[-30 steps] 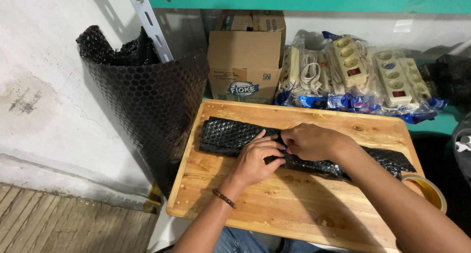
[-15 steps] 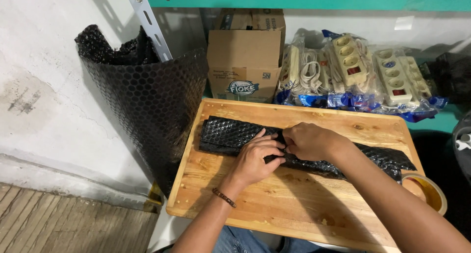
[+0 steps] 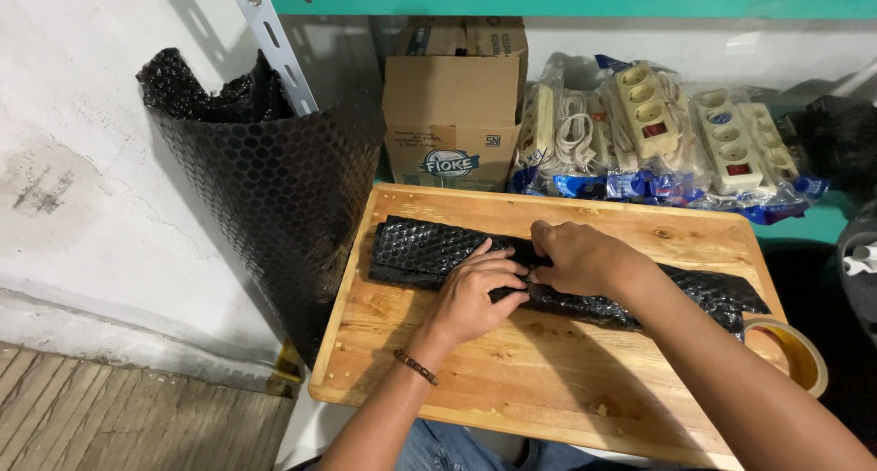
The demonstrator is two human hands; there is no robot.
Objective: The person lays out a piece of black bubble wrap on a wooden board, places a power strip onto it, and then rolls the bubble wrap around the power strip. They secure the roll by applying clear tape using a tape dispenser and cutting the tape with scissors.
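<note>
On wooden board (image 3: 548, 380), hands (image 3: 530, 275) on bubble-wrap bundle (image 3: 420, 252)

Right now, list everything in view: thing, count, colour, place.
bubble-wrapped bundle: one, black, lying across the wooden board under both hands
wooden board: one, light brown, in front of the person
roll of bubble wrap: one, black, standing upright left of the board against the wall
cardboard box: one, brown, behind the board
power strips in clear bags: several, cream-white, behind the board, right of the box
tape roll: one, tan, at the board's right edge
metal shelf upright: one, grey, slanting behind the roll
bracelet: one, dark, on the left wrist
left hand: pressing on the bundle's middle
right hand: gripping the bundle beside the left hand
</note>
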